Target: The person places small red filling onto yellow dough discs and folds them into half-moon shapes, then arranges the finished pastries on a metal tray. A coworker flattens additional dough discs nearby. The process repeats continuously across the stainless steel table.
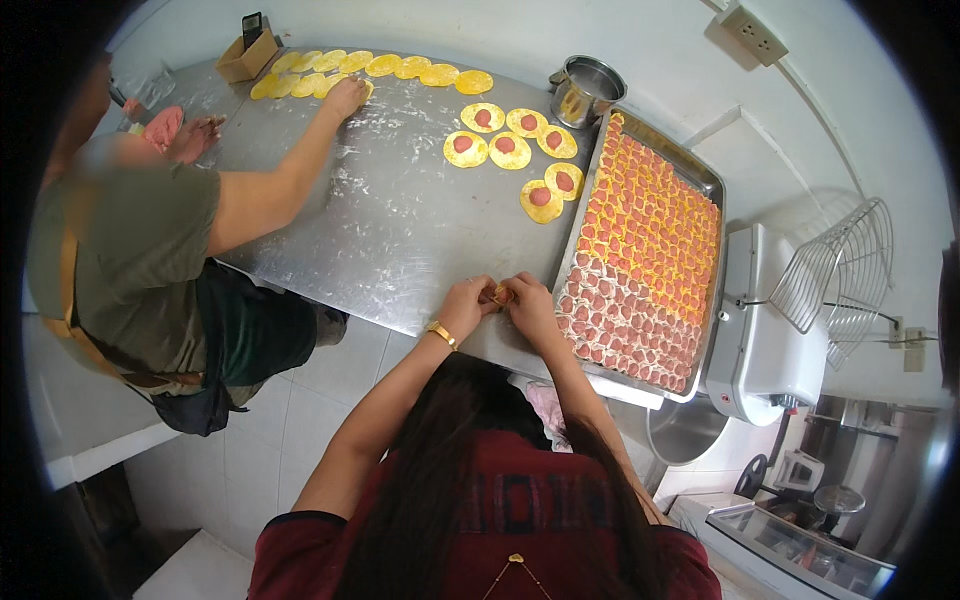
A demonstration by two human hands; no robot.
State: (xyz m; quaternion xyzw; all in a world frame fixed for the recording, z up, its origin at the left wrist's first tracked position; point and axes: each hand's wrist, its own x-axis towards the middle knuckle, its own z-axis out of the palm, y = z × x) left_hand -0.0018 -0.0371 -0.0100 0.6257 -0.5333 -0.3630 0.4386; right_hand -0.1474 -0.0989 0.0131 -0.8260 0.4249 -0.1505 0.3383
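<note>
My left hand (466, 310) and my right hand (532, 308) meet at the table's front edge, fingers closed around a small yellow dumpling (502, 295) with pinkish filling. My fingers hide most of it. Beyond them on the metal table (390, 230) lie several round yellow wrappers (510, 152), each topped with a dab of pink meat filling (541, 196). Close by my right hand stands a large metal tray (573, 235) packed with rows of small open-topped dumplings (650, 230). Those in the far part look yellow, those in the near part pale.
At left, a co-worker's hand (347, 97) touches the rows of plain wrappers (411, 67); pink meat (163, 128) is by their other hand (196, 139). A metal pot (588, 92) stands behind the tray. Right of it are a white mixer (765, 340) with wire guard (840, 275) and steel bowl (687, 432).
</note>
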